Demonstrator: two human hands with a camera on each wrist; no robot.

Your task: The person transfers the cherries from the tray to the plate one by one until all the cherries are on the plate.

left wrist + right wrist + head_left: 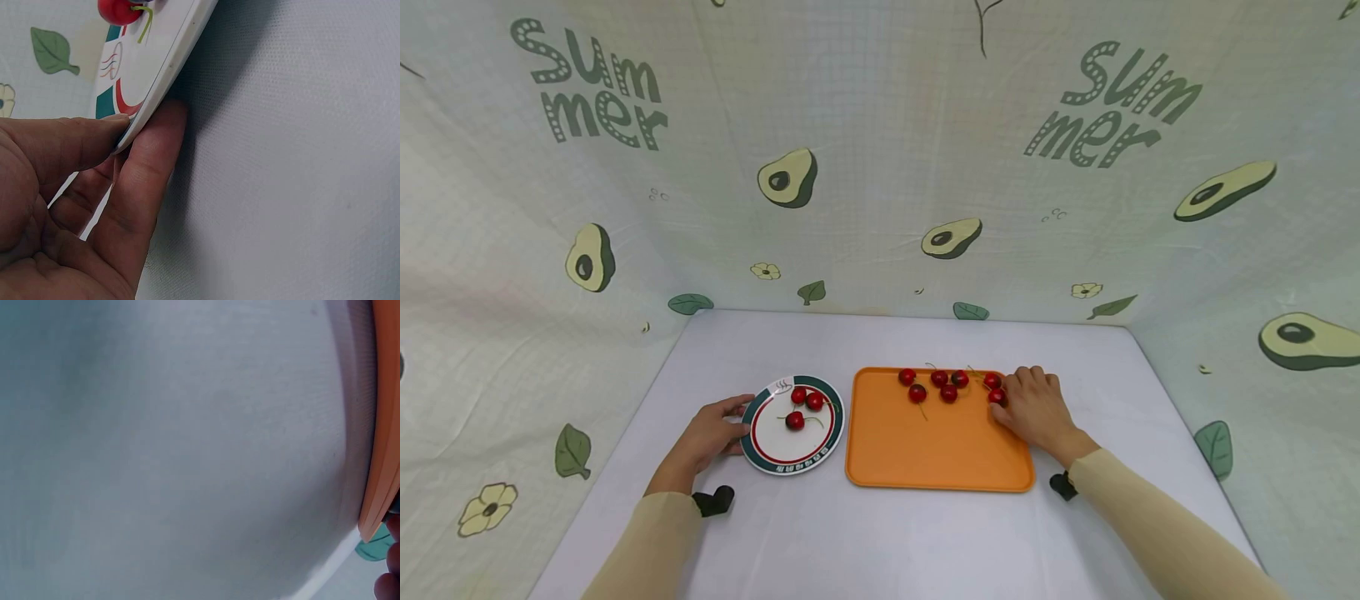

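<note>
My left hand (pixel 713 433) pinches the left rim of a round white plate (pixel 775 442) with a green and red border, thumb on top and fingers beneath. In the left wrist view the plate (pixel 165 59) tilts steeply across the picture. Three red cherries (pixel 795 421) with stems lie on it. My right hand (pixel 1037 408) reaches over the right side of an orange tray (pixel 925 454), thumb and fingertips around a cherry (pixel 997 397). Another cherry (pixel 992 381) sits just behind that one. In the right wrist view only some fingertips (pixel 394 556) show, beside a dark round thing.
Several more cherries (pixel 949 392) lie along the back of the tray, toward its right half. Plate and tray stand side by side on a white-covered table (pixel 790 542). A printed cloth (pixel 865 100) with avocados and leaves hangs behind and at both sides.
</note>
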